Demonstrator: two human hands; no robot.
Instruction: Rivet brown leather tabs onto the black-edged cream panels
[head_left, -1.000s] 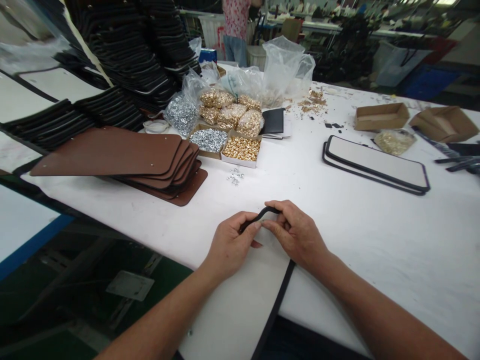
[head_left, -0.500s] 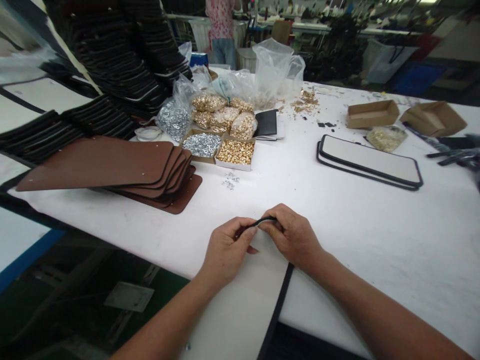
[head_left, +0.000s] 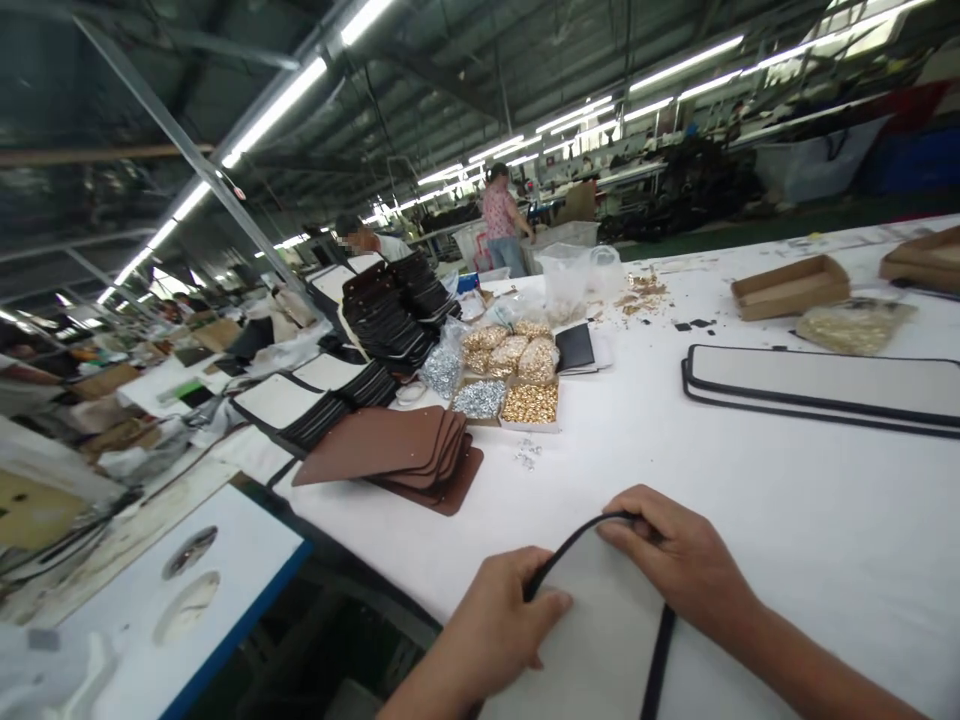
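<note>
A white panel (head_left: 600,640) edged with black piping lies at the near edge of the white table (head_left: 787,500). My left hand (head_left: 499,625) pinches the piping at the panel's left corner. My right hand (head_left: 679,560) grips the piping along the panel's far end. The black edge arches up between the two hands. Both hands are closed on it.
A stack of brown leather panels (head_left: 390,455) lies to the left. Boxes and bags of gold and silver rivets (head_left: 517,385) stand behind it. Two more white panels (head_left: 825,385) lie at right, near cardboard boxes (head_left: 791,285). Other people work in the background.
The camera has tilted up sharply, showing the hall and ceiling. My hands have spread apart along the piping, and they now sit lower in the view.
</note>
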